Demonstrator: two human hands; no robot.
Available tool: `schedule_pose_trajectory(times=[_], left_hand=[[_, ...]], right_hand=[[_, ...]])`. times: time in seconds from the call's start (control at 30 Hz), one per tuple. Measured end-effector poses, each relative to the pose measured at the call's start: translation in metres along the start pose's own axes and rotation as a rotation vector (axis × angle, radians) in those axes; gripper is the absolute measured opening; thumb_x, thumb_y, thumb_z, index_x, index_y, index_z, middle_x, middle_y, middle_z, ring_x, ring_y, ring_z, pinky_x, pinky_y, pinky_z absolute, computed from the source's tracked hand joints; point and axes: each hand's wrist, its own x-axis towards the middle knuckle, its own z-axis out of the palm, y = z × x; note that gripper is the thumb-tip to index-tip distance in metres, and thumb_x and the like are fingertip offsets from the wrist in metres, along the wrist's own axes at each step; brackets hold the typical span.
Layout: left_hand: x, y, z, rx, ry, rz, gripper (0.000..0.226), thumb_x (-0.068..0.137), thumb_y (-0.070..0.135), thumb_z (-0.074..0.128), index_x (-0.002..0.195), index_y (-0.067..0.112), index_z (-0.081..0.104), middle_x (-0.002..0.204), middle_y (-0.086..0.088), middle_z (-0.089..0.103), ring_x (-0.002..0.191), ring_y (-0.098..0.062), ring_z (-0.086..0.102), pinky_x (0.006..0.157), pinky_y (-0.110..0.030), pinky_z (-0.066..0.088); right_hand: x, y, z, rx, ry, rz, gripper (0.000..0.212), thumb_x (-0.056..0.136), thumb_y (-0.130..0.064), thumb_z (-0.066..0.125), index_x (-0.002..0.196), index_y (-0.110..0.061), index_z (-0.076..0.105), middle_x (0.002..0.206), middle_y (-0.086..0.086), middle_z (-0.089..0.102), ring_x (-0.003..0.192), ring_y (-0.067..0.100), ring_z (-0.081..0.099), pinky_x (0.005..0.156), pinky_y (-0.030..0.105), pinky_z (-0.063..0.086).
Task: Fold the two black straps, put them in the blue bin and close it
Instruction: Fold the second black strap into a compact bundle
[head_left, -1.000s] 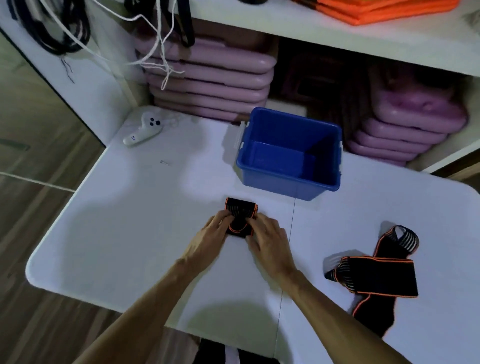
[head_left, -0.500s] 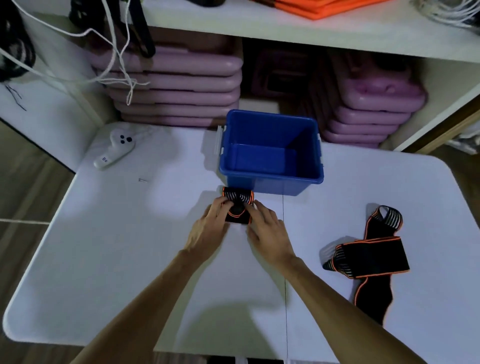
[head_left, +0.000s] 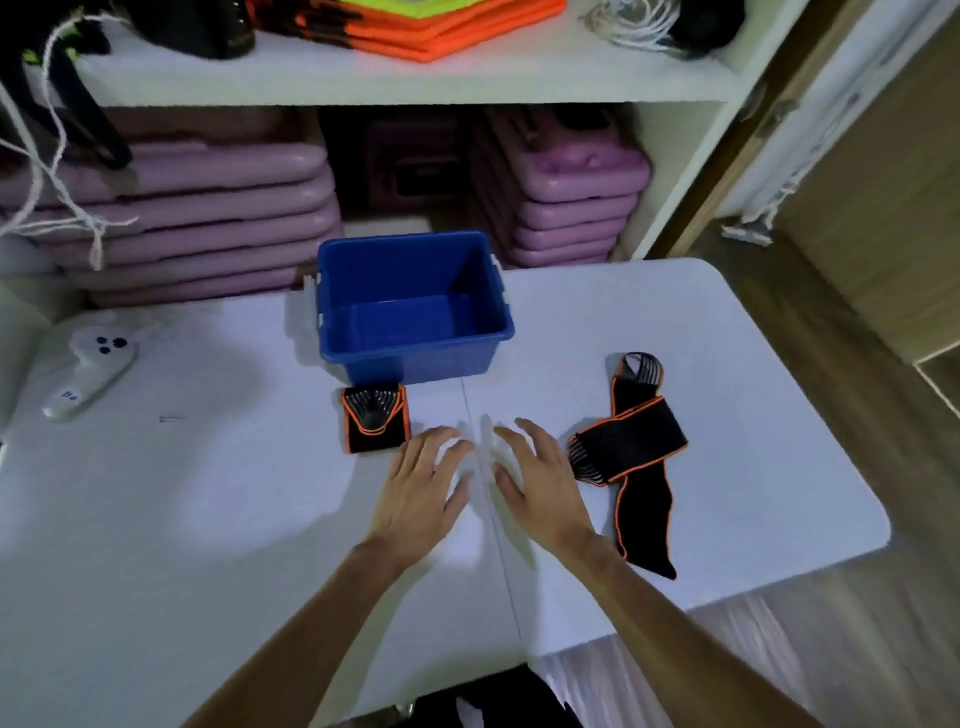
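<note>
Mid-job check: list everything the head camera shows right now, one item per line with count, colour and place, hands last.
Folded strap: 1, black with orange edging, on table just in front of bin.
Unfolded strap: 1, black with orange edging, crossed over itself, right side of table.
Open plastic bin: 1, blue, empty, back centre of table; no lid seen.
Handheld controller: 1, white with dark buttons, far left of table.
Folding table: 1, white.
Stacked plastic platforms: purple, two piles on lower shelf; count unclear.
Folded fabric: orange and yellow, top shelf.
White cord: coil, top shelf right.
Left hand: open, empty, over table.
Right hand: open, empty, beside unfolded strap.
</note>
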Motion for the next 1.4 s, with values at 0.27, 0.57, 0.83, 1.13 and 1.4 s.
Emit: schedule_pose_trajectory(times=[0.27, 0.57, 0.83, 1.13, 1.4], left_hand=[[0.042, 0.077, 0.043, -0.104, -0.399, 0.067, 0.053, 0.088, 0.032, 0.056, 0.137, 0.02, 0.039, 0.137, -0.003, 0.041, 0.12, -0.023, 0.046, 0.096, -0.035, 0.043], [0.068, 0.123, 0.084, -0.426, -0.349, -0.544, 0.051, 0.083, 0.049, 0.062, 0.12, 0.019, 0.045, 0.105, -0.002, 0.058, 0.093, -0.021, 0.057, 0.081, -0.035, 0.048], [0.088, 0.131, 0.093, -0.301, -0.283, -0.706, 0.019, 0.077, 0.0, 0.053, 0.091, 0.009, 0.064, 0.082, -0.009, 0.063, 0.076, -0.031, 0.06, 0.068, -0.033, 0.046], [0.151, 0.158, 0.027, -0.174, 0.033, -0.366, 0.023, 0.075, -0.003, 0.05, 0.08, 0.012, 0.066, 0.089, 0.0, 0.052, 0.078, -0.012, 0.048, 0.071, -0.021, 0.037], [0.218, 0.157, 0.009, -0.185, 0.194, -0.14, 0.018, 0.089, 0.002, 0.052, 0.099, 0.009, 0.065, 0.103, -0.005, 0.057, 0.076, -0.012, 0.053, 0.078, -0.012, 0.042]], right_hand=[[-0.035, 0.075, -0.051, -0.017, 0.181, 0.151, 0.038, 0.092, -0.024, 0.062, 0.129, -0.018, 0.059, 0.131, 0.007, 0.054, 0.121, 0.027, 0.049, 0.101, 0.038, 0.045], [-0.02, 0.161, -0.098, -0.045, -0.035, 0.245, 0.054, 0.09, -0.005, 0.053, 0.142, -0.018, 0.044, 0.15, 0.012, 0.037, 0.137, 0.033, 0.033, 0.107, 0.046, 0.04], [0.016, 0.208, -0.114, -0.267, -0.363, 0.084, 0.099, 0.076, -0.006, 0.064, 0.154, -0.031, 0.009, 0.164, 0.003, -0.005, 0.15, 0.031, 0.0, 0.109, 0.049, 0.034], [0.028, 0.212, -0.114, -0.208, -0.311, -0.052, 0.095, 0.07, -0.043, 0.074, 0.15, -0.032, 0.023, 0.141, 0.002, 0.037, 0.137, 0.027, 0.025, 0.11, 0.045, 0.03], [-0.015, 0.201, -0.121, 0.365, -0.271, 0.186, 0.025, 0.068, -0.06, 0.071, 0.08, -0.046, 0.056, 0.086, -0.01, 0.053, 0.091, 0.004, 0.049, 0.074, 0.023, 0.04]])
